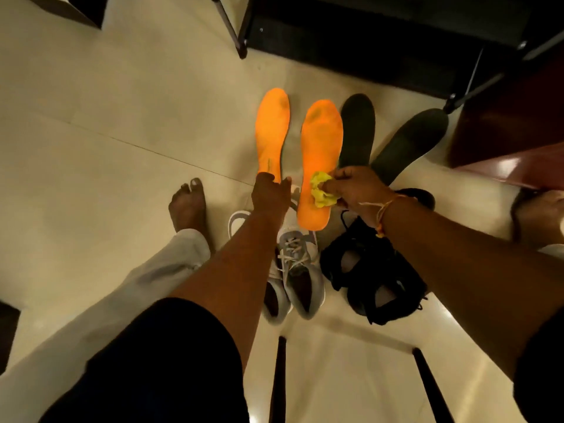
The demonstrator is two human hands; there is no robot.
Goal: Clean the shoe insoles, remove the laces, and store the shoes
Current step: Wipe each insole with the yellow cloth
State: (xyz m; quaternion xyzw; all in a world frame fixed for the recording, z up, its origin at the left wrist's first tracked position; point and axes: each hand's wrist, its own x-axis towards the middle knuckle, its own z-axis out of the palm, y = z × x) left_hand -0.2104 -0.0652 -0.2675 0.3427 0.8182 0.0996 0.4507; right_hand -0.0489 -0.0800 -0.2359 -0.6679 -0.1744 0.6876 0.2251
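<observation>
Two orange insoles lie side by side on the floor, the left orange insole point(272, 132) and the right orange insole point(320, 154). My right hand point(357, 190) grips a crumpled yellow cloth point(322, 190) and presses it on the right one near its middle. My left hand point(270, 195) is bent over the heel end of the left one, hiding that end. Two dark insoles point(357, 129) point(406, 145) lie to the right. A pair of grey-white laced sneakers point(300, 270) and a pair of black shoes point(372, 270) stand below my hands.
A black metal-framed rack point(381, 41) stands at the back, with a dark red wooden cabinet point(512, 132) at the right. My bare feet point(187, 203) point(540, 209) rest on the cream tiled floor. Black chair legs point(279, 380) show at the bottom.
</observation>
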